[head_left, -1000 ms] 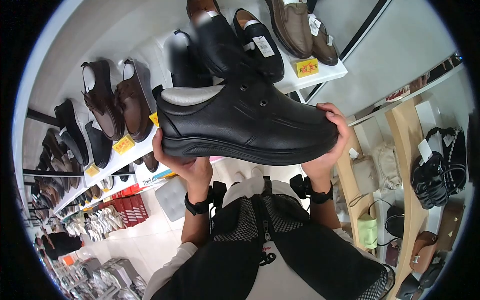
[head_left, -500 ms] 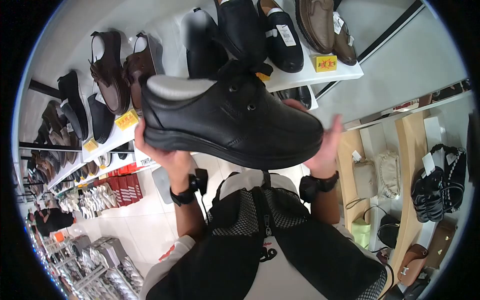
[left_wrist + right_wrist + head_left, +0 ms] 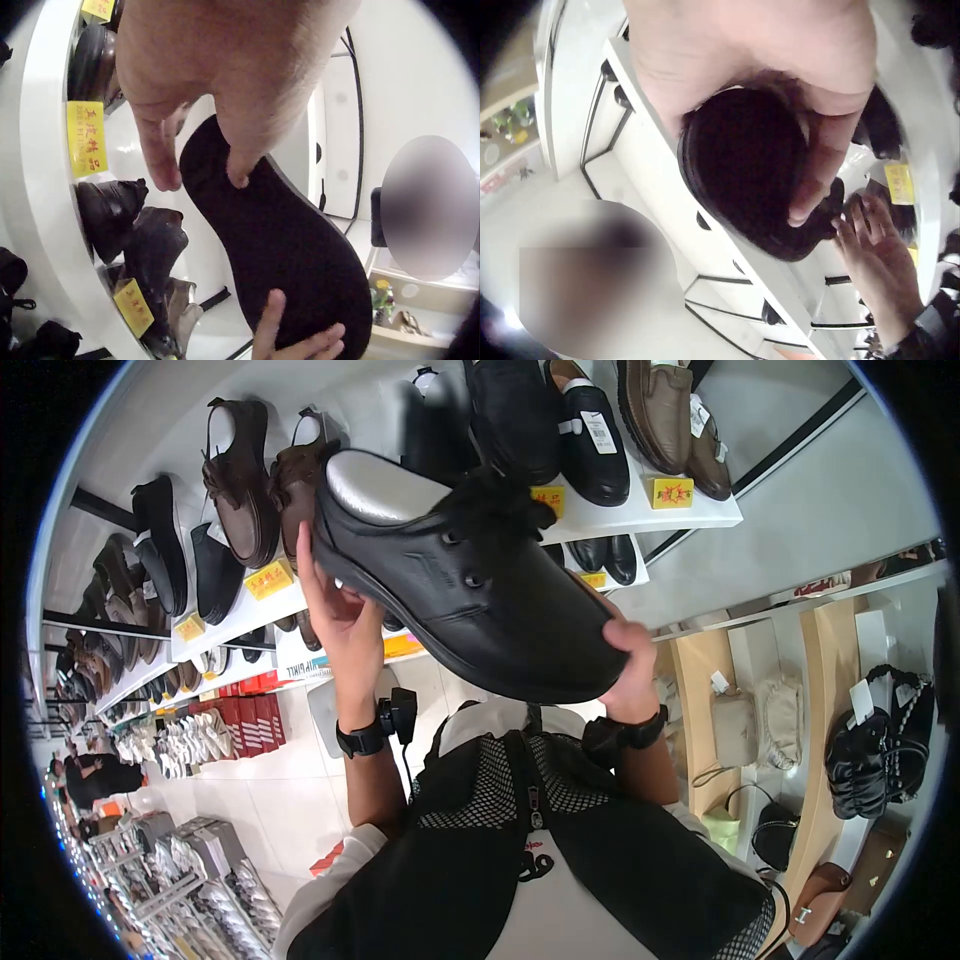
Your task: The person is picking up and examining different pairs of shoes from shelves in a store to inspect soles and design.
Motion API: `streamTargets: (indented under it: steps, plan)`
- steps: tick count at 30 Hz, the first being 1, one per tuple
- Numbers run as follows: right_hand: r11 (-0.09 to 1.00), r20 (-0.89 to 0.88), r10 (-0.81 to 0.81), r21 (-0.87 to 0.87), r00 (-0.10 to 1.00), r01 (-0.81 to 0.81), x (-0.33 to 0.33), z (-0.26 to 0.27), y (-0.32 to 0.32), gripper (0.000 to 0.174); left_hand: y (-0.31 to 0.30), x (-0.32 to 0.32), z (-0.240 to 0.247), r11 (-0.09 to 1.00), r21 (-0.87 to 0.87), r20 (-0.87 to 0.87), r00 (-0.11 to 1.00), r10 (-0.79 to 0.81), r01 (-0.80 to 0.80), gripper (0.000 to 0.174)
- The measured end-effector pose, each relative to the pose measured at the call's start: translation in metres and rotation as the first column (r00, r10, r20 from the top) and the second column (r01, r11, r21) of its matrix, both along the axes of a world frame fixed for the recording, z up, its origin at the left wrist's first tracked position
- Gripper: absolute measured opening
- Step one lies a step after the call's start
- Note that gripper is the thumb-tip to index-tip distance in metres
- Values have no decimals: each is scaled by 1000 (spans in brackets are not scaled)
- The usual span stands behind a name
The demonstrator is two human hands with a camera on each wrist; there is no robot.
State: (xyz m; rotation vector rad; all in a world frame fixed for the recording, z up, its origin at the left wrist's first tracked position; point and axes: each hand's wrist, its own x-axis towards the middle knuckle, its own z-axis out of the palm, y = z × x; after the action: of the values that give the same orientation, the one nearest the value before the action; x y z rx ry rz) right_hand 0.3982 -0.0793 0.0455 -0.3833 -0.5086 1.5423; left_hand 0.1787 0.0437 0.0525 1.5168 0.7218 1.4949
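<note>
A black leather shoe (image 3: 510, 625) with pale stuffing in its opening hangs tilted before the torso, toe down to the right. My left hand (image 3: 345, 635) supports the heel end with fingers fairly straight; in the left wrist view the left hand (image 3: 225, 67) has its thumb against the dark sole (image 3: 277, 240). Around the toe, my right hand (image 3: 632, 665) grips with thumb on the upper. Seen from the right wrist, the right hand (image 3: 780, 52) curls over the toe end of the sole (image 3: 742, 165).
Behind the shoe, a white shelf (image 3: 700, 512) holds black and brown shoes with yellow signs (image 3: 672, 493). Brown lace-up shoes (image 3: 240, 505) stand at the left. Handbags (image 3: 860, 760) fill racks at the right; red boxes (image 3: 240, 728) lie lower left.
The shoe's toe has tipped downward and its opening has turned more toward the head camera. My left fingers have straightened beside the heel; my right hand, spread half a second ago, has closed around the toe.
</note>
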Motion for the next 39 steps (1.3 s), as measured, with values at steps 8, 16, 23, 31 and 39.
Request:
streamTargets:
  steps: [8,16,23,31,39]
  plan:
    - [993,414,-117,64,903,99,-47,7,12,111,-35,20,3,858,-287,505,829,-241,425,72]
    - [995,537,-99,33,838,97,-43,2,20,110,-51,29,6,887,-272,151,926,-345,375,91]
    - [994,545,-104,80,832,72,-40,3,24,103,-50,26,7,862,-359,181,933,-312,358,90]
    - [991,538,-112,127,835,52,-42,0,23,98,-49,23,0,891,-263,142,929,-342,369,90]
    - [990,572,-121,124,812,60,-44,-2,24,98,-51,22,-9,894,-299,183,939,-290,334,93]
